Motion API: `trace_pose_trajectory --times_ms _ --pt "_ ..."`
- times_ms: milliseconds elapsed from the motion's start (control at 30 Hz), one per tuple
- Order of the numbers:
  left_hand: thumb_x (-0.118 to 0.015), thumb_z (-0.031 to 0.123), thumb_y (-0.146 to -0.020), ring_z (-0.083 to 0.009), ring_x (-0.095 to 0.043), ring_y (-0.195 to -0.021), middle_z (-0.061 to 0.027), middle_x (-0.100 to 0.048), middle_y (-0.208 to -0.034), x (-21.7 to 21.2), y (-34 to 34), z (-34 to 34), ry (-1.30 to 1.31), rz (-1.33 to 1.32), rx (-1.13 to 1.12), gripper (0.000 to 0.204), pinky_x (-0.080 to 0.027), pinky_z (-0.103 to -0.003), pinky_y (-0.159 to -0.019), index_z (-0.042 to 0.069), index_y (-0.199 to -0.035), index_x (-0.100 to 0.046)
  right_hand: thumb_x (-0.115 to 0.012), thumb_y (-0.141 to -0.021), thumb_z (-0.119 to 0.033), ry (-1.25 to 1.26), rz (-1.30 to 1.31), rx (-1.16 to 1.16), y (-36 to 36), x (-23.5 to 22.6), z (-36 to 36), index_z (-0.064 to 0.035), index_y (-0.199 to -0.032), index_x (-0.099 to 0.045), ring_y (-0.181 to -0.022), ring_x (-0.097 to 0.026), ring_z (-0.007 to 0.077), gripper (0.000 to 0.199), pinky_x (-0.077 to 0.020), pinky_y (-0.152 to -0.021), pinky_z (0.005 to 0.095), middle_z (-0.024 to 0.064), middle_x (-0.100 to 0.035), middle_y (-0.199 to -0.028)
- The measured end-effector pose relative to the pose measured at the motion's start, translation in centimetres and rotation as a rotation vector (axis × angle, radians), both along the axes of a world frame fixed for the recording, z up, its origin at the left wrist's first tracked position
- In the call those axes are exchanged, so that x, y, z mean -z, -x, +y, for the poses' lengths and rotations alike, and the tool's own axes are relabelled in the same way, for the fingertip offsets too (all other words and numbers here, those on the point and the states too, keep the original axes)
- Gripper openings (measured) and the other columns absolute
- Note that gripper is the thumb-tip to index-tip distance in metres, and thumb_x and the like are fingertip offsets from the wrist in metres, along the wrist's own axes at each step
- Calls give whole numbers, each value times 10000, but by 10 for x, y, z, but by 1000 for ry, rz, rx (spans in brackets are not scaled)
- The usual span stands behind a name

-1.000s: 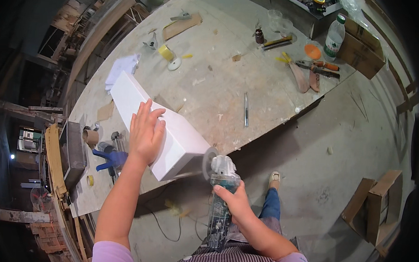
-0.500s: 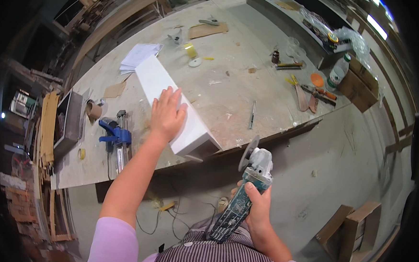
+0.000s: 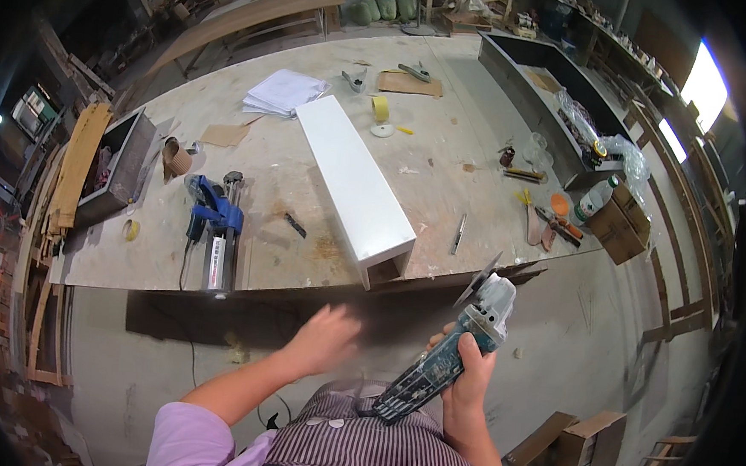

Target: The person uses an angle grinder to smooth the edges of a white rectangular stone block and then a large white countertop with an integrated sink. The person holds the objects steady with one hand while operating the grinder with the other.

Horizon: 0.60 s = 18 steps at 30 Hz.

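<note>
My right hand [image 3: 470, 367] is wrapped round the body of a dark green angle grinder [image 3: 442, 361]. The grinder's grey head and thin disc point up toward the table's front edge. My left hand [image 3: 325, 339] is off the table, in front of its edge, smeared by motion, so its fingers cannot be made out. Beyond it a long white box-shaped piece [image 3: 355, 176] lies on the worktable [image 3: 266, 171], its hollow near end at the front edge. Neither hand touches this white piece.
Left of the white piece lie a blue caulking gun [image 3: 217, 206], a small black item [image 3: 295, 225] and papers [image 3: 283, 92]. To the right are a pen-like tool [image 3: 459, 234], pliers [image 3: 561, 226], a plastic bottle [image 3: 595, 200] and a long grey trough [image 3: 527, 93]. Cardboard boxes [image 3: 577, 455] stand on the floor.
My left hand has come off the white piece and drawn back toward my body. The grinder stays in my right hand. The view has shifted, showing more of the room beyond the table.
</note>
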<state>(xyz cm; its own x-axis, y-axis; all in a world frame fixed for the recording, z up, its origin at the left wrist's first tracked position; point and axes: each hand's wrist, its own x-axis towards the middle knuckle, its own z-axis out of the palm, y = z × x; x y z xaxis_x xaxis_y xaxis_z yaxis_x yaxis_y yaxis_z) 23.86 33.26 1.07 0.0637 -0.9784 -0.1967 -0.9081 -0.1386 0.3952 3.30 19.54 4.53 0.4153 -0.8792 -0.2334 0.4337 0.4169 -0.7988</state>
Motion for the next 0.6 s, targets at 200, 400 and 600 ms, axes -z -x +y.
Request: trace_pose_trajectory --times_ms 200,400,600 --pt "-692 271 -892 -326 -610 -1148 -197 -599 -1274 0 30 39 -8 1030 -214 558 -473 -387 -997 2 -1347 -515 -616 -882 -139 89 -58 -21 -4 -10 9 14 -1183 -478 -784 -677 271 364 -589 -686 401 161 -624 -991" --pt "-669 267 -878 -296 -591 -1160 -213 -596 -1245 -44 43 40 218 926 -80 591 -449 -359 -1008 -23 -1362 -492 -602 -917 -276 94 -106 69 -17 -23 6 33 -1136 -517 -781 -677 256 388 -592 -657 388 148 -626 -978" --pt "-718 188 -827 -367 -483 -1288 -199 -486 -1403 -19 -44 1 545 219 -91 663 -386 -462 -1089 74 -1416 -436 -631 -912 -280 255 -9 79 -13 -22 11 21 -1130 -521 -761 -678 254 388 -584 -632 388 144 -629 -944"
